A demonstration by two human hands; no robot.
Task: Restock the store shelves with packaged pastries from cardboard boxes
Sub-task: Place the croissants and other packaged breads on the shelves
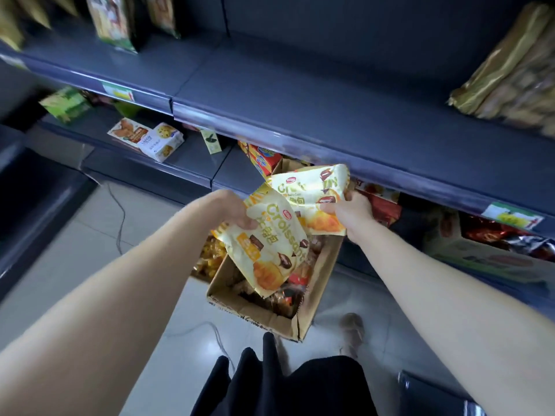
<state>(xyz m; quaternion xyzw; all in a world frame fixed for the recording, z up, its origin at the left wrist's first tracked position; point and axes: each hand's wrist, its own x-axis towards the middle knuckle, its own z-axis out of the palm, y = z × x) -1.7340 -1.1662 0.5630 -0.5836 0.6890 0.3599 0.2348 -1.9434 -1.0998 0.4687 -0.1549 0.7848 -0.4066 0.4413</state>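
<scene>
The upper shelf (300, 94) runs across the whole view. A wide bare stretch of it lies open between the standing bags (111, 22) at its left end and the stack of golden packets (510, 70) at its right end. Its front edge (330, 145) crosses just above both hands.

Beneath it, the lower shelf (186, 157) carries two biscuit boxes (147, 139) lying side by side near its front edge, with bare shelf around them.

The tiled floor (90, 265) is open to the left of the arms, crossed by one thin cable (120, 217).

One cardboard box (249, 310) stands on the floor against the shelving, top open, directly under the hands. It holds wrapped pastries (285, 295), too blurred to count, perhaps a dozen or more.

Two yellow croissant packets are held above the box. The lower croissant packet (276, 247) hangs tilted over the box's open top. The left hand (234, 211) pinches it at its upper left corner with curled fingers. The upper croissant packet (312, 193) sits just below the upper shelf's front edge. The right hand (351, 210) grips it by its right side, thumb over the face. The two packets overlap at their near corners.
</scene>
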